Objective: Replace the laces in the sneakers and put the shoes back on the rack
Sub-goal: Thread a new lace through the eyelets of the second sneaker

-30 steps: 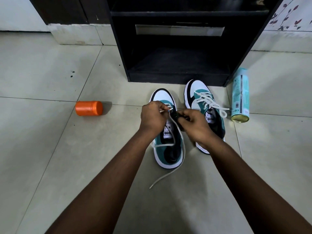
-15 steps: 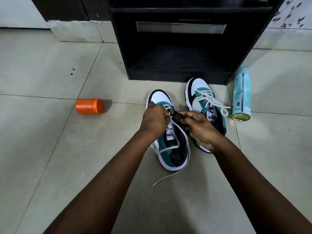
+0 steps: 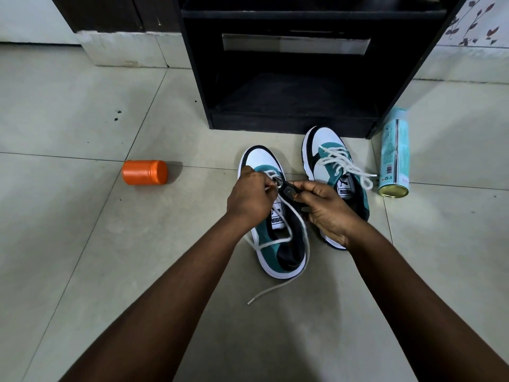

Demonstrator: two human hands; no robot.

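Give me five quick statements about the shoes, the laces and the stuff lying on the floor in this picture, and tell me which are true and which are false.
1. The left hand pinches the white lace at the near sneaker. True.
2. The far sneaker has no lace in it. False: a white lace is threaded across its front.
3. Both sneakers stand on the black rack. False: both are on the floor tiles in front of it.
4. The orange container lies on its side, left of the sneakers. True.
5. The teal spray can stands upright. False: it lies on its side, right of the far sneaker.
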